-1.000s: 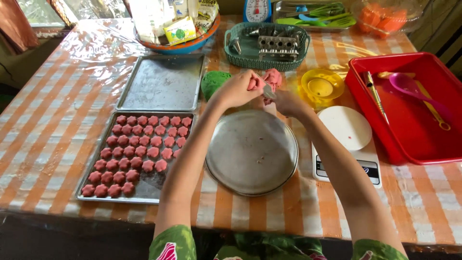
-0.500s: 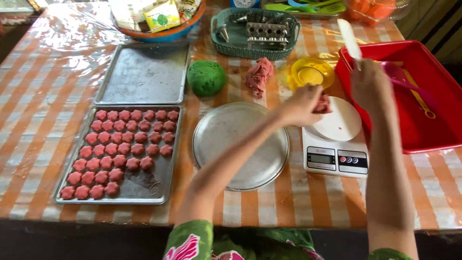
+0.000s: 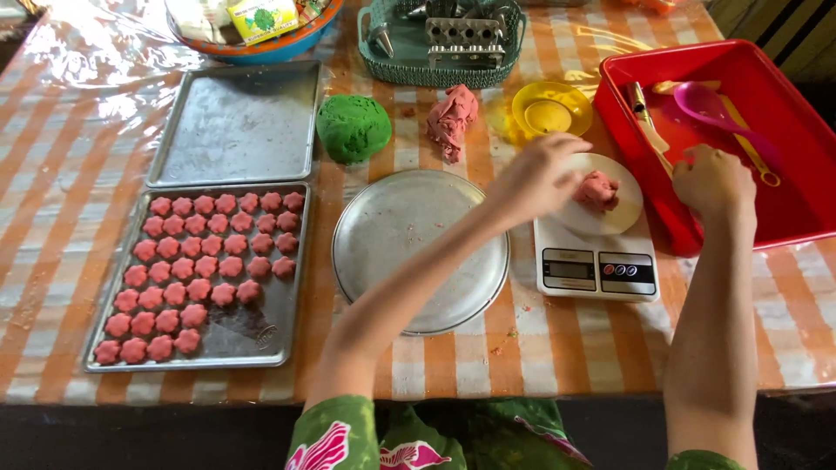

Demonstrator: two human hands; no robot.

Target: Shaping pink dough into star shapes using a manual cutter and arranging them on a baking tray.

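My left hand [image 3: 535,178] hovers with fingers spread just left of a small lump of pink dough [image 3: 597,189], which lies on the white plate of a kitchen scale [image 3: 596,261]. My right hand [image 3: 712,181] is loosely curled at the rim of a red tray [image 3: 788,226]; whether it holds anything is hidden. A round metal pan [image 3: 409,261] lies below my left forearm. Beyond it sit a larger pink dough lump [image 3: 451,119] and a green dough ball [image 3: 353,127].
At left, a baking tray [image 3: 261,335] holds several pink flower-shaped pieces; an unfilled tray [image 3: 235,126] lies behind it. A yellow bowl [image 3: 551,108], a teal basket [image 3: 440,65] with metal tools and a blue-orange bowl [image 3: 252,48] stand at the back. The red tray holds a pink spoon [image 3: 707,103].
The pink dough lump has left my left hand and now lies on the scale. My right hand has dropped from above the scale to the red tray's rim.
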